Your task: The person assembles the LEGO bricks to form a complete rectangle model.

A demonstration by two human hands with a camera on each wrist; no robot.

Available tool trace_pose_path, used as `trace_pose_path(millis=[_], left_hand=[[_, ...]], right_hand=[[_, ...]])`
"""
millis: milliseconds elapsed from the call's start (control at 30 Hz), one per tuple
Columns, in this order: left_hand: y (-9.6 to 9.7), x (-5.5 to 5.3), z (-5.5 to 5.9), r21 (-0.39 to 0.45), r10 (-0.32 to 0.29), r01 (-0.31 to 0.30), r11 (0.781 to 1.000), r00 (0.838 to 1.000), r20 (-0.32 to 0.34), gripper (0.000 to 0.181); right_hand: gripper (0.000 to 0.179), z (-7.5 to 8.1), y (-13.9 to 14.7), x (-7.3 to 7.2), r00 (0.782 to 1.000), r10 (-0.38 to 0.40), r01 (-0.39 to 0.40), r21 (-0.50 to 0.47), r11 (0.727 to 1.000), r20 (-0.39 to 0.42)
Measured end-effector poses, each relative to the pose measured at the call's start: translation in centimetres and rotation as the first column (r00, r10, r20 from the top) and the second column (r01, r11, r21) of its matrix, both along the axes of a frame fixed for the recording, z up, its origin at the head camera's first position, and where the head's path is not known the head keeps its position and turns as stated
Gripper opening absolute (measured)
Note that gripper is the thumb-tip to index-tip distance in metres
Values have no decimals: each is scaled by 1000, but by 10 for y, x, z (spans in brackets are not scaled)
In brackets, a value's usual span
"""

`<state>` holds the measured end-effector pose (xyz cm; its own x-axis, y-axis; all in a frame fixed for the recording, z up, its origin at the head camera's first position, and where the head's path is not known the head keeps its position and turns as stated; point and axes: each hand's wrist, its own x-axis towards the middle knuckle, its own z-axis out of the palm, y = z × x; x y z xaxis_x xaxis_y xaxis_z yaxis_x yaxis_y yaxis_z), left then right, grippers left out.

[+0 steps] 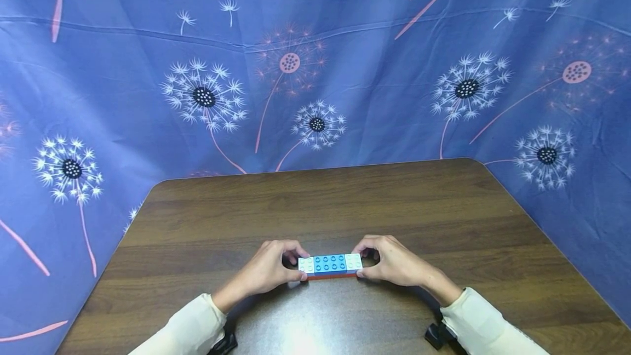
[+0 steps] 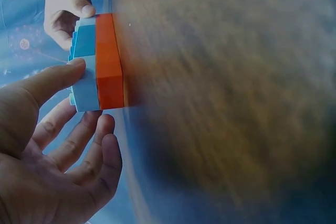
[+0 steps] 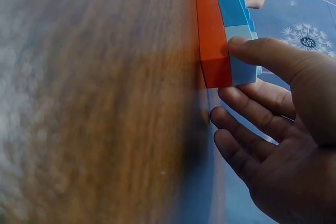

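A long red-orange brick [image 2: 109, 72] forms the bottom layer of a stack near the table's middle. On top of it, a blue studded brick [image 1: 330, 263] sits between two pale blue bricks, one at the left end [image 1: 306, 265] and one at the right end [image 1: 353, 262]. My left hand [image 1: 273, 267] pinches the left end, thumb on the near side of the pale brick and fingers behind. At the opposite end my right hand [image 1: 393, 262] pinches in the same way, its thumb [image 3: 241, 45] against the other pale brick. The far faces are hidden.
The stack is on a brown wood-grain table [image 1: 315, 207] with rounded far corners. A blue dandelion-print cloth [image 1: 374, 97] hangs behind the table and along its sides. Black devices [image 1: 436, 336] show beneath both pale sleeves.
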<state>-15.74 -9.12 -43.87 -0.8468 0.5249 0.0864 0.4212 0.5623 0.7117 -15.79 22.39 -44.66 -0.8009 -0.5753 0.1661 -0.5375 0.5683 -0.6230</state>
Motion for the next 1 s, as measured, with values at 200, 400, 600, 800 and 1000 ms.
trace_pose_path(millis=[200, 400, 600, 800, 1000], left_hand=[[-1, -1, 2, -34, -4, 3, 999, 1000, -25, 29], [-3, -4, 8, -75, 3, -4, 997, 1000, -19, 29], [-3, -12, 17, -21, -8, 8, 1000, 1000, -6, 27], [0, -20, 21, 19, -2, 2, 1000, 1000, 20, 25], [-1, -29, 17, -4, 10, -10, 1000, 998, 59, 22]], right_hand=[[27, -2, -1, 1, 999, -21, 22, -25, 999, 39], [27, 1, 1, 2, 992, -15, 26, -83, 996, 127], [28, 8, 6, -5, 994, 22, -7, -131, 991, 111], [30, 8, 9, -14, 992, 9, 11, -157, 988, 127], [29, 3, 9, -21, 990, 25, -4, -151, 989, 137]])
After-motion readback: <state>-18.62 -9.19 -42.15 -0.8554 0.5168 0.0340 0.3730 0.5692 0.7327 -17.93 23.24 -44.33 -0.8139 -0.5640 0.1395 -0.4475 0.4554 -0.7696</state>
